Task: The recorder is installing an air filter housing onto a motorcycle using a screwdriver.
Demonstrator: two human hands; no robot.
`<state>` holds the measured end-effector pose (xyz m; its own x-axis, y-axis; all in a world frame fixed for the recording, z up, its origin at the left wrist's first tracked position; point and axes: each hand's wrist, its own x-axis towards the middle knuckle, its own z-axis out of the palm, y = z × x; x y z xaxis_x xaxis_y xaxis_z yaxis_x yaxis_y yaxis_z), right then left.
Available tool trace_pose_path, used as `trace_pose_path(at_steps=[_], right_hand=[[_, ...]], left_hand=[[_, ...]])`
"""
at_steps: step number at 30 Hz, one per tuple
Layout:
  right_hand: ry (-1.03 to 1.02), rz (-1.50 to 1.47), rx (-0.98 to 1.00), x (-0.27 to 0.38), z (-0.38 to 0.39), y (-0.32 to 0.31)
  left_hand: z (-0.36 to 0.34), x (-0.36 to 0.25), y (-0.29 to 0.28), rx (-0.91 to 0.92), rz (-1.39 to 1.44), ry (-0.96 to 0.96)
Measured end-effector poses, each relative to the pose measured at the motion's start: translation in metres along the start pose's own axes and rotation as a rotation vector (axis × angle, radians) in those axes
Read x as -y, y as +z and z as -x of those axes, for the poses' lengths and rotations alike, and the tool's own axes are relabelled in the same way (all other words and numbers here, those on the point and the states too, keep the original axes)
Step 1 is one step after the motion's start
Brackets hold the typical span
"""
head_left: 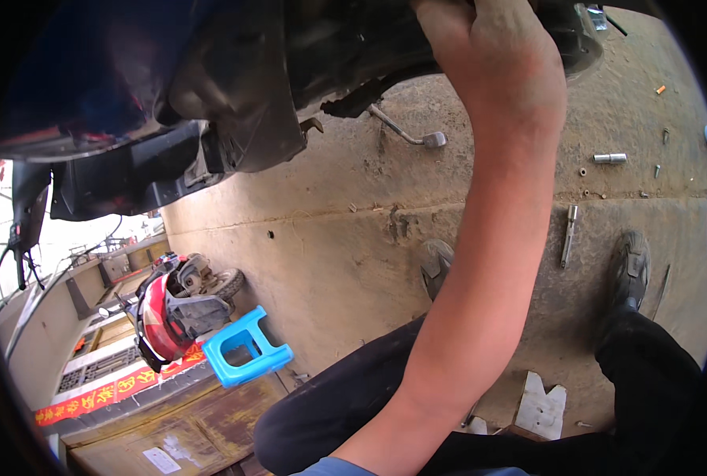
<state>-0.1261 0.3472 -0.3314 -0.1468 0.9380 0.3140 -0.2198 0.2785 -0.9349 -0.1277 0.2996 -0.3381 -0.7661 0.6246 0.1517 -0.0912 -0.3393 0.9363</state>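
My left arm reaches up from the lower edge to a dark vehicle body with black plastic panels [234,87]. My left hand [488,28] is at the underside of those panels, at the top edge of the picture. Its fingers are cut off there, so what they touch or hold is hidden. Below the panels, left of my forearm, a bent metal lever with a blocky end [433,140] shows against the ground. My right hand is out of view.
Right of my arm lie a metal socket [609,159], a long socket tool [569,236] and several small fasteners. My shoes stand on the dusty ground. A blue plastic stool [278,361] and a red scooter [157,317] are at left. A notched white plate [540,406] lies between my legs.
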Motion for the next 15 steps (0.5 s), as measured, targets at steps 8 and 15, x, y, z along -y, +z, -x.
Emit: trace_pose_path(at_steps=[8, 15], right_hand=[[-0.041, 0.134, -0.140, -0.001, 0.007, 0.020], [-0.162, 0.383, -0.141, -0.009, 0.001, 0.038]], left_hand=[[0.013, -0.006, -0.012, 0.009, 0.003, -0.003], [0.018, -0.008, -0.013, -0.002, -0.034, -0.019]])
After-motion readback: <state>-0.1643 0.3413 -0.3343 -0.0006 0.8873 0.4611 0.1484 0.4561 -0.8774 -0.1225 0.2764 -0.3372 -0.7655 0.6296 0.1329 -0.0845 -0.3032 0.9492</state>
